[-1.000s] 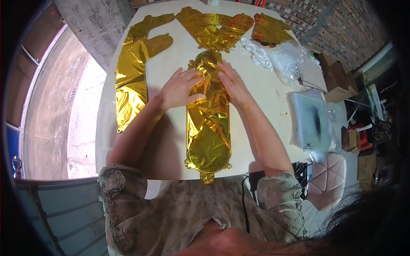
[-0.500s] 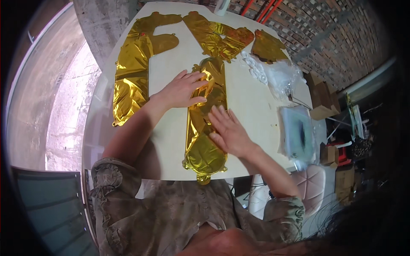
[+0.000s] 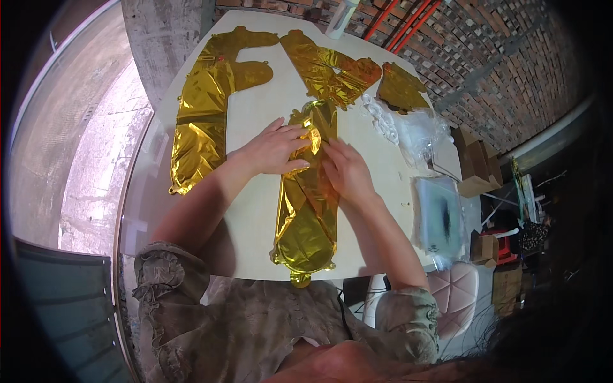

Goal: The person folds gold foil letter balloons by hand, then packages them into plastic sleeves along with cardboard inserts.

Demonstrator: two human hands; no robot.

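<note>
A long, straight, flat gold foil balloon (image 3: 307, 223) lies lengthwise in front of me, its small tabbed end at the table's near edge. On its upper left part rests my left hand (image 3: 279, 149), fingers stretched out across the foil. My right hand (image 3: 349, 171) touches the balloon's right edge at about the same height, fingers extended and slightly bent. Neither hand lifts the foil; creases and bright reflections run across it. To the left is a larger flat gold foil balloon with two arms (image 3: 199, 121). Another angular gold foil balloon (image 3: 319, 67) lies beyond the straight one.
A folded gold foil piece (image 3: 401, 88) and crumpled clear plastic (image 3: 415, 137) lie at the far right of the pale table (image 3: 249, 223). Nearer is a stack of clear plastic bags (image 3: 439, 214). Cardboard boxes (image 3: 474, 163) and a pale padded chair (image 3: 453, 297) stand right of the table.
My right hand has moved up along the straight balloon to its right edge, near my left hand. My left hand stays on the same part of the foil. The view has shifted slightly.
</note>
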